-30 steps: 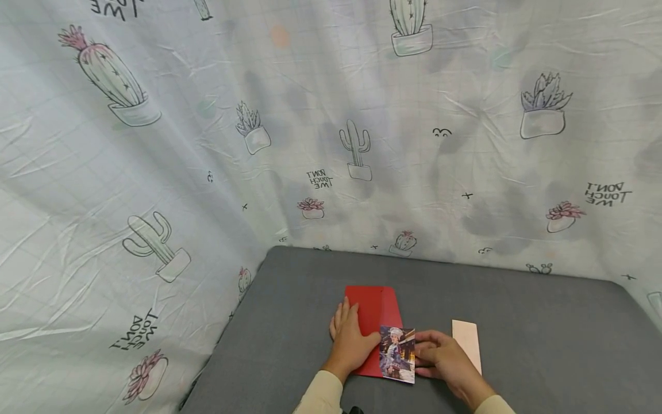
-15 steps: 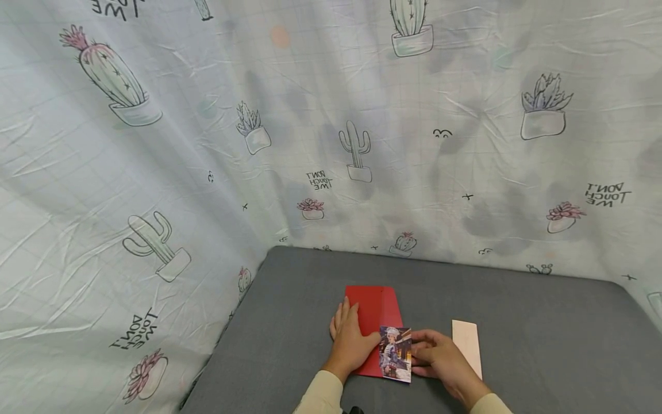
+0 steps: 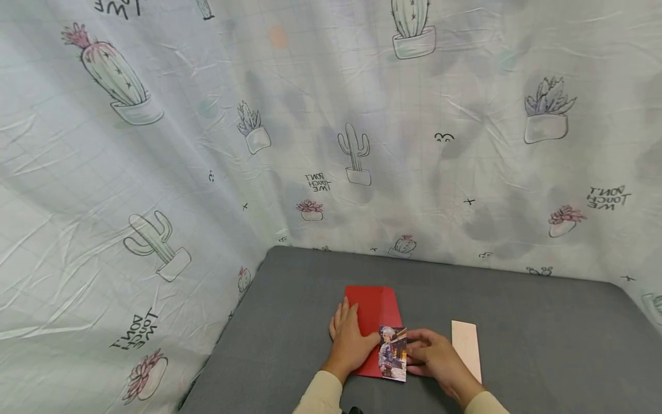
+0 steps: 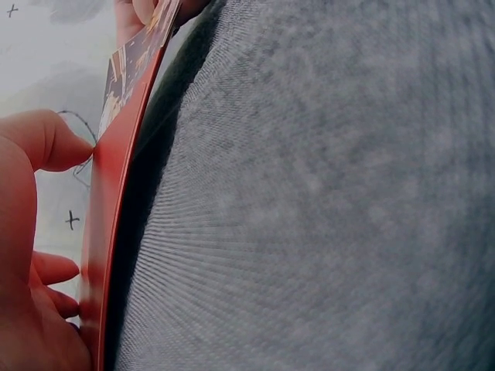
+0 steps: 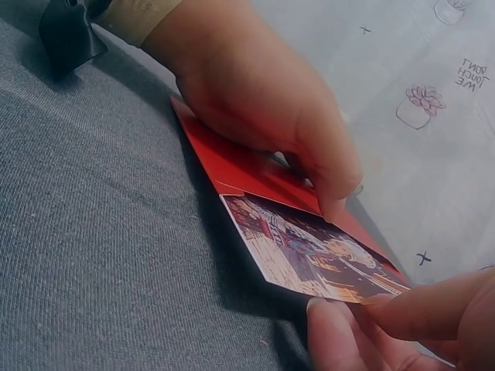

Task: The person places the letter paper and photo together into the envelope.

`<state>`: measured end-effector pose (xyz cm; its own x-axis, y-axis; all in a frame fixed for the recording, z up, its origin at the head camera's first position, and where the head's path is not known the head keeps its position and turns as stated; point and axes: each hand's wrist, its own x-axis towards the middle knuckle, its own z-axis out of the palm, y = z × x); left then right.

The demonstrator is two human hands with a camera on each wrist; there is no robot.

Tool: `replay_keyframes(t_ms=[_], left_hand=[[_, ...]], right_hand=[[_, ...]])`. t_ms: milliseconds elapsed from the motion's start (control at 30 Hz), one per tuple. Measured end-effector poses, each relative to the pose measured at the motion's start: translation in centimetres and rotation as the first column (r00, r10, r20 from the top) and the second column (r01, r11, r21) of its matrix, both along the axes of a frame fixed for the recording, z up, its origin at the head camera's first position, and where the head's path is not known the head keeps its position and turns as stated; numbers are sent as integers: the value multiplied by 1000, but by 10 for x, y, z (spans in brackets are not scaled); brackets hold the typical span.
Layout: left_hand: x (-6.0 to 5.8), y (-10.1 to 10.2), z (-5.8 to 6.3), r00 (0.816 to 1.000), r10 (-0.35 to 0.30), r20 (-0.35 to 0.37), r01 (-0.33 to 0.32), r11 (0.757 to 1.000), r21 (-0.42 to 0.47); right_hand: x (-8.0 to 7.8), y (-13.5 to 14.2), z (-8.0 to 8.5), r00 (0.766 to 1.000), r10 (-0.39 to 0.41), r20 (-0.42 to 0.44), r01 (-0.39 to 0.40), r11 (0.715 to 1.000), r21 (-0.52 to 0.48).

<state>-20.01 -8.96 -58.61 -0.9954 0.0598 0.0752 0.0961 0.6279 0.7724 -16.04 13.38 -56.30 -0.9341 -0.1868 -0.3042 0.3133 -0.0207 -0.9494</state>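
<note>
A red envelope (image 3: 368, 307) lies on the grey table, its lighter flap (image 3: 391, 305) opened out to the right. My left hand (image 3: 349, 342) rests over the envelope's left part with fingers extended, and the thumb presses near its opening. A colourful picture card (image 3: 393, 353), printed with a figure in a white cap, sits at the opening; its left part is hidden inside. My right hand (image 3: 437, 356) pinches the card's right edge between thumb and fingers. Seen from the right wrist, the card (image 5: 309, 247) slopes out of the red pocket (image 5: 247, 166), with the left thumb over the opening's edge.
A pale pink strip of card or paper (image 3: 467, 348) lies to the right, partly behind my right hand. Cloth printed with cacti (image 3: 354, 155) hangs along the back and left edges of the grey table (image 3: 543, 333).
My right hand has moved left with the picture card, and less of the card shows outside the envelope. The left hand and the envelope have stayed in place.
</note>
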Motion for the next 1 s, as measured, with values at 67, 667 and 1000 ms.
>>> replay_keyframes(t_ms=[67, 667, 1000], left_hand=[[0, 0, 1, 1000, -3, -1, 3, 1000, 4], [0, -1, 0, 1000, -12, -4, 12, 1000, -11], [2, 0, 0, 1000, -18, 4, 18, 1000, -6]], right_hand=[[0, -1, 0, 1000, 2, -3, -2, 1000, -2], [-2, -12, -2, 1000, 4, -6, -4, 1000, -7], [0, -14, -2, 1000, -12, -13, 12, 999, -40]])
